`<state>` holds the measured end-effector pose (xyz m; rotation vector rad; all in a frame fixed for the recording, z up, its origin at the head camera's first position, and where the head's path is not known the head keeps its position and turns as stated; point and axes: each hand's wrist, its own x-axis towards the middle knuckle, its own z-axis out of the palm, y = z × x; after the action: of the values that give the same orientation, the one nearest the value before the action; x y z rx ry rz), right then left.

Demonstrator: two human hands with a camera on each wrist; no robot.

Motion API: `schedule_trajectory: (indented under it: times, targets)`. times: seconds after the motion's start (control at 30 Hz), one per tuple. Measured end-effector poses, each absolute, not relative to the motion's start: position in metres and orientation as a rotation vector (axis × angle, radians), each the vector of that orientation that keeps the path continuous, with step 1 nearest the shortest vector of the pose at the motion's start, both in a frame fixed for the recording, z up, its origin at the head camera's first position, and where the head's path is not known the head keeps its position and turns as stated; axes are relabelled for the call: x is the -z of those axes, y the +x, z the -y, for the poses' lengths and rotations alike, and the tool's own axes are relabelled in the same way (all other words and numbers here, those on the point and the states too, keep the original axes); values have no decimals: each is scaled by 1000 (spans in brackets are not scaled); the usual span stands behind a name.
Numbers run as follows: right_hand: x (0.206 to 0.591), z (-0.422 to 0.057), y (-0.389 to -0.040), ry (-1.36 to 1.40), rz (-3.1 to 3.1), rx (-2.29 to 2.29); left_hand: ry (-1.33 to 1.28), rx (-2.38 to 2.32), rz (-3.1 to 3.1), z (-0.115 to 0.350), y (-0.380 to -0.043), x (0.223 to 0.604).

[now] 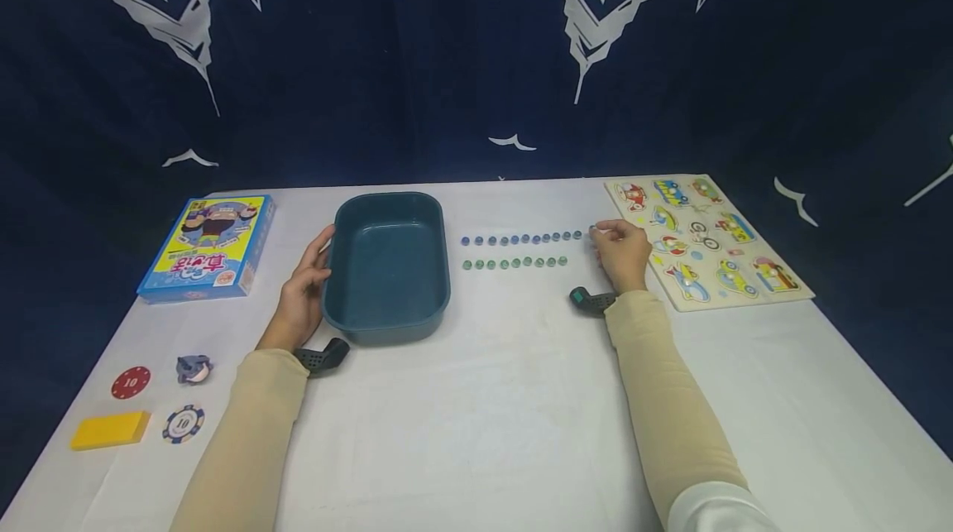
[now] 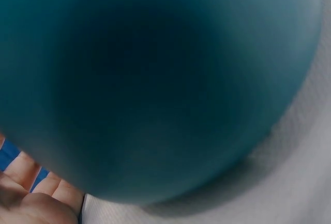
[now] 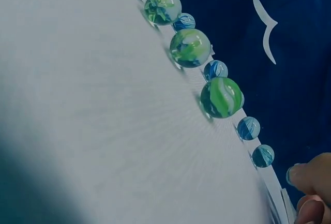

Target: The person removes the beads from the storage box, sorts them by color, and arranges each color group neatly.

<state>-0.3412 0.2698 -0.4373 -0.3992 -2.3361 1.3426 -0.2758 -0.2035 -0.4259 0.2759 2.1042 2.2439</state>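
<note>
A deep blue-green tray [image 1: 389, 325] stands left of the middle. My left hand [image 1: 299, 300] lies along its left side, fingers extended; in the left wrist view the tray wall [image 2: 155, 146] covers most of the picture, with the fingers [image 2: 49, 185] beside it. To the right run two rows of glass marbles: blue ones [image 1: 525, 239] behind, green ones [image 1: 527, 261] in front. At the right end of the blue row, my right hand [image 1: 622, 253] pinches a blue marble [image 1: 592, 229] between thumb and fingers. In the right wrist view, the thumb [image 3: 310, 175] appears past the last blue marble [image 3: 263, 155].
A wooden picture puzzle board [image 1: 715, 246] lies right of the right hand. At the left are a blue and yellow box [image 1: 212, 242], a red chip [image 1: 131, 382], a white and blue chip [image 1: 183, 424], a yellow block [image 1: 110, 430] and a small grey-blue figure [image 1: 193, 369].
</note>
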Motion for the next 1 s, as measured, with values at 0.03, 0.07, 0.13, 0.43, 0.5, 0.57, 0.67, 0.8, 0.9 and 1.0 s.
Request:
schedule_trajectory:
  times: [0.03, 0.07, 0.13, 0.43, 0.5, 0.57, 0.67, 0.8, 0.9, 1.0]
  targets:
    - [437, -270, -341, -412, 2350, -1329, 272, -2244, -2104, 203, -275, 426]
    - [438, -270, -342, -423, 2365, -1316, 266, -2244, -2104, 203, -275, 426]
    - [438, -270, -342, -439, 2398, -1292, 258, -2244, -2104, 203, -275, 426]
    - [436, -268, -341, -440, 2484, -1252, 263, -2232, -2113, 204, -277, 428]
    - [436, -268, -341, -432, 2486, -1250, 263, -2234, -2114, 204, -278, 428]
    - [436, -268, -341, -423, 2480, -1261, 260, -2236, -2115, 204, -278, 428]
    - [437, -269, -342, -413, 2456, -1290, 256, -2240, -2117, 204, -277, 427]
    - [433, -270, -341, -395, 2400, -1338, 263, -2251, -2108, 205, -277, 427]
    - [422, -268, -339, -356, 2363, -1349, 271, -2258, -2099, 205, -277, 427]
    - [404, -261, -336, -266, 2372, -1369, 275, -2270, -2084, 204, -278, 427]
